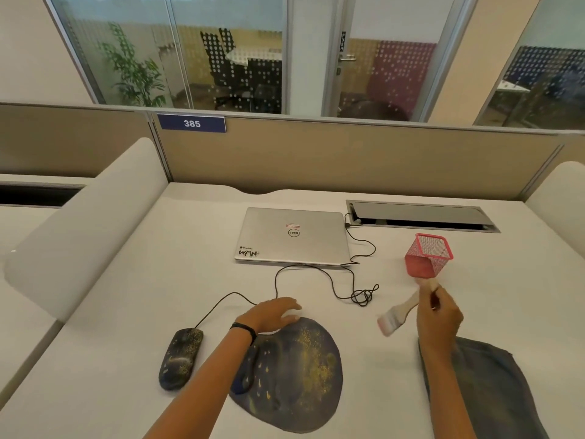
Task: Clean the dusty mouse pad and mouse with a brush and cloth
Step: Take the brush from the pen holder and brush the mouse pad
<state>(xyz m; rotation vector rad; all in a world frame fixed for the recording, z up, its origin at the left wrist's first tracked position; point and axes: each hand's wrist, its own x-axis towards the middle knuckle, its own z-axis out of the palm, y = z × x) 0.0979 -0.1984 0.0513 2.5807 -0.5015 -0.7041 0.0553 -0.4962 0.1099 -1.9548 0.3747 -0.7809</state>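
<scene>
A dark round mouse pad (304, 372) speckled with yellow dust lies at the front of the desk. A dark wired mouse (181, 358), also dusty, rests on the desk left of the pad. My left hand (273, 313) lies flat, fingers apart, on the pad's far edge. My right hand (438, 315) grips the wooden handle of a flat brush (399, 313), held in the air right of the pad with its pale bristles pointing down-left. A grey-blue cloth (493, 384) lies on the desk under my right forearm.
A closed silver laptop (292, 236) sits behind the pad, with the mouse cable (332, 282) looping in front of it. A pink mesh pen holder (427, 256) stands at the right. A cable hatch (421, 215) is set in the desk. Padded dividers flank both sides.
</scene>
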